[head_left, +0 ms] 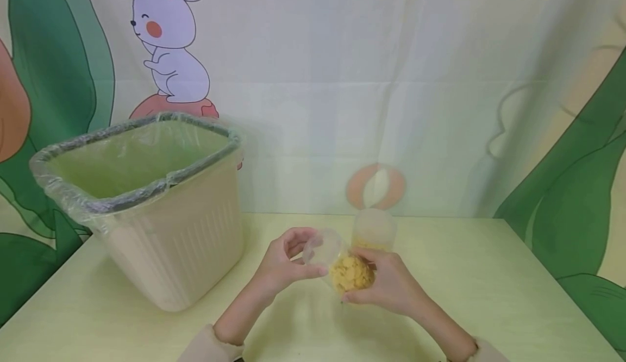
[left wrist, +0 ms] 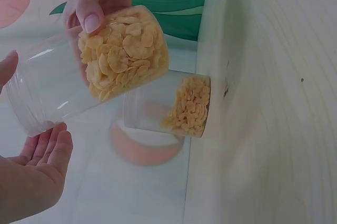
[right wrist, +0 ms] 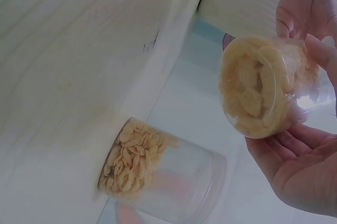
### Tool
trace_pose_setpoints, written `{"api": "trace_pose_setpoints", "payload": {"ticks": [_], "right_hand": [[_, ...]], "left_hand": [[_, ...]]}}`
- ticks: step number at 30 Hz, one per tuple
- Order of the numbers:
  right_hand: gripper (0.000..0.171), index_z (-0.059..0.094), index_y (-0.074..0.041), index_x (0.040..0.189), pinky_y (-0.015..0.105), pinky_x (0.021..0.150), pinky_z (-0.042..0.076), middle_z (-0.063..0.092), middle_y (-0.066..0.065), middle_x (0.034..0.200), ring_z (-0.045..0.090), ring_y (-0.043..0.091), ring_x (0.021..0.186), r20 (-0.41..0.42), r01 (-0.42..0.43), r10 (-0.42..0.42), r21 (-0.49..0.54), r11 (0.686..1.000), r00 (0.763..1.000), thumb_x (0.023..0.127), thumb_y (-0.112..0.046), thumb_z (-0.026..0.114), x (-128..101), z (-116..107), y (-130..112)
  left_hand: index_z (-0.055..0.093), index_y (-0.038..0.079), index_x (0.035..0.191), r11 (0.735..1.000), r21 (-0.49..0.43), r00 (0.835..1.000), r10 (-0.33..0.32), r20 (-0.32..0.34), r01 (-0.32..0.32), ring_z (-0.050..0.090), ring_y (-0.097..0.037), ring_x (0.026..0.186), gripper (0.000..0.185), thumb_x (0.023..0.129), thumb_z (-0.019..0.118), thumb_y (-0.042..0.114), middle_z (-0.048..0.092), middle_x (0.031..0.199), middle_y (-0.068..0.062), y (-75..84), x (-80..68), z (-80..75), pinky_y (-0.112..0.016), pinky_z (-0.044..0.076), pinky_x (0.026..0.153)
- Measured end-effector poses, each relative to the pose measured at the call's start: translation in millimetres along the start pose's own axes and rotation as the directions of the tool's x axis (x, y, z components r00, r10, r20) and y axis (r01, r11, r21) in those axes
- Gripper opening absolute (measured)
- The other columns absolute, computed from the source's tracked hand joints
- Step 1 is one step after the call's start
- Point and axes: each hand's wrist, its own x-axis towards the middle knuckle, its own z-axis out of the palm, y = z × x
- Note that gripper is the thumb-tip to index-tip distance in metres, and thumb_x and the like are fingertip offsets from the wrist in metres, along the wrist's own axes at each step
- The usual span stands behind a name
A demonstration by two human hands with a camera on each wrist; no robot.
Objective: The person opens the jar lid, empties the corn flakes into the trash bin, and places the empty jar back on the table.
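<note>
A clear jar [head_left: 353,275] partly filled with yellow cornflakes is held tilted above the table, its top end toward the left. My right hand [head_left: 391,283] grips the filled lower part, with the thumb [left wrist: 90,21] across the side in the left wrist view. At the ridged top end [left wrist: 31,105], my left hand [head_left: 286,261] has its thumb on one side and its fingers on the other. A second clear jar [right wrist: 163,171], also partly filled with cornflakes, stands upright on the table just behind the held one.
A large beige bin [head_left: 186,242] with a clear plastic liner stands on the left of the pale table [head_left: 489,297]. Behind the table hangs a printed cloth [head_left: 303,106] with a rabbit and green leaves.
</note>
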Motion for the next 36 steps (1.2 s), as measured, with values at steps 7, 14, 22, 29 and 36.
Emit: {"api": "trace_pose_setpoints", "payload": {"ticks": [7, 14, 22, 29, 36], "right_hand": [[0.074, 0.058, 0.004, 0.116, 0.029, 0.075, 0.052, 0.063, 0.014, 0.11, 0.06, 0.02, 0.092, -0.002, -0.001, 0.001, 0.0, 1.0, 1.0, 0.057, -0.031, 0.086, 0, 0, 0], [0.073, 0.057, 0.005, 0.116, 0.033, 0.078, 0.053, 0.061, 0.017, 0.114, 0.06, 0.025, 0.095, 0.01, 0.013, -0.014, 0.052, 0.999, 1.0, 0.057, -0.027, 0.086, -3, 0, 1], [0.069, 0.058, 0.002, 0.116, 0.035, 0.082, 0.052, 0.062, 0.011, 0.111, 0.059, 0.021, 0.095, 0.035, 0.008, -0.011, 0.096, 0.995, 0.999, 0.058, -0.022, 0.085, -6, -1, 1], [0.071, 0.056, 0.005, 0.117, 0.036, 0.083, 0.052, 0.061, 0.015, 0.113, 0.059, 0.023, 0.097, 0.049, 0.007, -0.012, 0.096, 0.995, 0.999, 0.059, -0.022, 0.085, -8, -2, 1], [0.072, 0.056, 0.005, 0.118, 0.037, 0.083, 0.051, 0.06, 0.016, 0.114, 0.059, 0.024, 0.097, 0.051, 0.008, -0.013, 0.085, 0.996, 0.999, 0.059, -0.023, 0.085, -8, -3, 1]], "left_hand": [[0.045, 0.003, 0.121, 1.0, -0.021, 1.0, -0.009, 0.019, 0.009, 0.046, -0.023, 0.12, 0.065, 0.067, 0.08, 0.007, 0.052, 0.125, -0.01, 0.2, -0.4, 0.6, -0.037, 0.044, 0.095], [0.033, 0.004, 0.135, 0.994, -0.071, 0.975, 0.097, 0.199, -0.085, 0.029, -0.025, 0.132, 0.08, 0.07, 0.079, 0.013, 0.034, 0.143, -0.01, 0.7, -1.4, -6.4, -0.05, 0.028, 0.105], [0.028, 0.002, 0.14, 0.976, -0.17, 0.914, 0.191, 0.359, -0.138, 0.025, -0.025, 0.134, 0.08, 0.074, 0.073, 0.005, 0.026, 0.147, -0.014, -0.4, 1.2, -13.1, -0.049, 0.022, 0.107], [0.031, 0.0, 0.139, 0.978, -0.168, 0.908, 0.183, 0.378, -0.127, 0.032, -0.024, 0.131, 0.077, 0.074, 0.072, 0.001, 0.031, 0.144, -0.016, -0.8, 3.9, -14.4, -0.044, 0.029, 0.106], [0.036, 0.0, 0.137, 0.984, -0.126, 0.924, 0.16, 0.348, -0.123, 0.036, -0.025, 0.129, 0.075, 0.073, 0.074, 0.003, 0.037, 0.141, -0.014, -0.5, 3.9, -13.1, -0.044, 0.032, 0.104]]}}
